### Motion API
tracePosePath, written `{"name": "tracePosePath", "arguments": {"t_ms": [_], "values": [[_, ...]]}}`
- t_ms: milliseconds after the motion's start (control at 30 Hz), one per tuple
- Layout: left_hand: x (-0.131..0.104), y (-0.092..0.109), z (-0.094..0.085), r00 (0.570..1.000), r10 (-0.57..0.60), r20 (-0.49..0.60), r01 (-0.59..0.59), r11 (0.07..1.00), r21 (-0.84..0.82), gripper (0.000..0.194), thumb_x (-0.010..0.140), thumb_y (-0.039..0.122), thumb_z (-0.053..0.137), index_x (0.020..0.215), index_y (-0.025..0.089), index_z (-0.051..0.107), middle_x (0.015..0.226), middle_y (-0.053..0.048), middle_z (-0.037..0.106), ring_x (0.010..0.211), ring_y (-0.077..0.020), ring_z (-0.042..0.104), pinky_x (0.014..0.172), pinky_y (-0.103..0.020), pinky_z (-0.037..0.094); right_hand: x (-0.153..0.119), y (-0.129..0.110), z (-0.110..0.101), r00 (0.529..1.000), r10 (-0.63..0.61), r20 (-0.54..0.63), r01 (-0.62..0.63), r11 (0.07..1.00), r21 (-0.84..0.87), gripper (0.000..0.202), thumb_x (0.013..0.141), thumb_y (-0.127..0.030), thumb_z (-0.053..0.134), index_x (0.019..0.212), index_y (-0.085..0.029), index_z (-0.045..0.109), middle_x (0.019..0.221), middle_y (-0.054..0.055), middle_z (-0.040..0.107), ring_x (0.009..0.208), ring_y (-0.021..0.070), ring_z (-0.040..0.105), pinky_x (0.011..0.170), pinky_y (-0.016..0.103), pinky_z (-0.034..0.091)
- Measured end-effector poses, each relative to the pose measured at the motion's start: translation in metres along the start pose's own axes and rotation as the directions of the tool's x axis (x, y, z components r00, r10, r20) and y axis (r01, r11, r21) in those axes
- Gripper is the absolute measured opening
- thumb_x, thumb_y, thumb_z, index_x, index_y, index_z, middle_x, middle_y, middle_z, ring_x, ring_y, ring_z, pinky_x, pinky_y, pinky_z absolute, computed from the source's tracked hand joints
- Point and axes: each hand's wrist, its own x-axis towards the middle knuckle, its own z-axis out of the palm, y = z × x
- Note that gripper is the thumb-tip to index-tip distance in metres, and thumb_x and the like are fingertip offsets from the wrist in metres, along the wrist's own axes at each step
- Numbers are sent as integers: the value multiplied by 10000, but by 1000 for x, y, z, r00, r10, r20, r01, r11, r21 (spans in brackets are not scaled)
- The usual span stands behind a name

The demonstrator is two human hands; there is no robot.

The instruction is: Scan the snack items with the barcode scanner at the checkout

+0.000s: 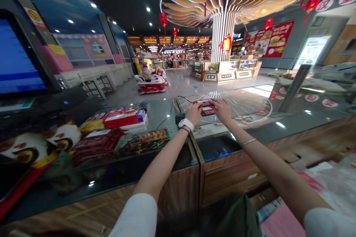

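My left hand (194, 113), with a white watch on the wrist, grips the left side of a dark red flat packet (207, 111) with a pale label. Curled over the packet's right side are the fingers of my right hand (221, 109); a thin bracelet sits on that forearm. Both hands hold it just over the glass counter (236, 133), and I cannot tell whether it touches the glass. To the left lies a pile of similar dark red packets (97, 141). What is printed on the held packet is too small to read.
Red boxes (121, 117) and colourful packets (151, 139) lie on the left counter. A monitor (20, 57) stands at far left, and a dark cable (167, 116) runs over the glass. Wooden drawers (233, 181) are below. Beyond are a kiddie ride (150, 80) and a round display stand (219, 76).
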Motion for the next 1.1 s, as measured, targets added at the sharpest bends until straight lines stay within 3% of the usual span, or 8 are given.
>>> {"name": "tracePosePath", "arguments": {"t_ms": [100, 200, 367, 500, 600, 767, 933, 1100], "values": [[-17, -15, -24, 1000, -8, -18, 9, 999, 39, 341, 976, 396, 515, 1282, 288, 622, 1386, -37, 615, 1337, -290, 499, 1191, -545, 253, 3, -15, 1, 984, -167, -68, 168, 986, -2, 322, 976, -257, 489, 1241, -244, 672, 1271, 74, 693, 1191, 256, 603, 1152, 546, 298], [-35, -33, -48, 998, 8, -68, -6, 1000, 29, 293, 965, 413, 534, 1210, 292, 639, 1365, -18, 627, 1337, -276, 495, 1197, -543, 239, 7, -37, 6, 945, -300, -130, 301, 953, -11, 308, 971, -247, 508, 1230, -252, 674, 1242, 54, 710, 1163, 249, 613, 1172, 543, 282], [-62, -63, -83, 993, 2, -117, 5, 998, 56, 265, 932, 393, 579, 1157, 263, 629, 1303, -32, 661, 1357, -291, 467, 1213, -558, 187, 16, -78, 19, 882, -431, -191, 442, 897, 14, 311, 970, -218, 512, 1238, -270, 661, 1231, 37, 714, 1146, 230, 611, 1191, 553, 284], [-79, -90, -100, 986, 9, -165, 0, 998, 59, 360, 867, 394, 658, 1171, 216, 584, 1229, -82, 678, 1275, -296, 542, 1217, -575, 152, 24, -107, 32, 825, -514, -234, 538, 842, 47, 281, 979, -226, 507, 1195, -267, 682, 1186, 39, 731, 1105, 221, 631, 1173, 560, 336], [-84, -113, -107, 989, 22, -146, -17, 999, 31, 450, 804, 430, 721, 1161, 211, 558, 1291, -102, 639, 1330, -313, 495, 1213, -583, 155, 29, -127, 40, 782, -576, -236, 603, 795, 59, 262, 979, -230, 513, 1169, -267, 689, 1171, 39, 736, 1069, 215, 646, 1162, 574, 361], [-85, -142, -110, 998, -64, -28, 63, 997, -46, 492, 731, 491, 768, 1074, 216, 547, 1419, -134, 539, 1401, -361, 407, 1178, -609, 210, 30, -151, 48, 696, -685, -215, 712, 697, 84, 262, 988, -195, 488, 1144, -259, 688, 1163, 41, 737, 1082, 207, 653, 1140, 586, 402], [-93, -149, -109, 999, -21, 40, 24, 998, -65, 501, 703, 506, 779, 1016, 216, 518, 1161, -82, 664, 1152, -297, 602, 1132, -553, 306, 22, -152, 53, 646, -734, -208, 763, 631, 140, 287, 985, -164, 490, 1185, -267, 668, 1171, 40, 733, 1083, 197, 657, 1119, 581, 436], [-98, -147, -109, 1000, 18, 2, -18, 1000, -6, 508, 667, 519, 795, 979, 223, 526, 1047, -33, 674, 1034, -266, 634, 1144, -556, 291, 17, -154, 54, 645, -733, -216, 764, 626, 157, 303, 968, -150, 513, 1200, -268, 669, 1176, 42, 731, 1108, 202, 644, 1133, 567, 417]]}}
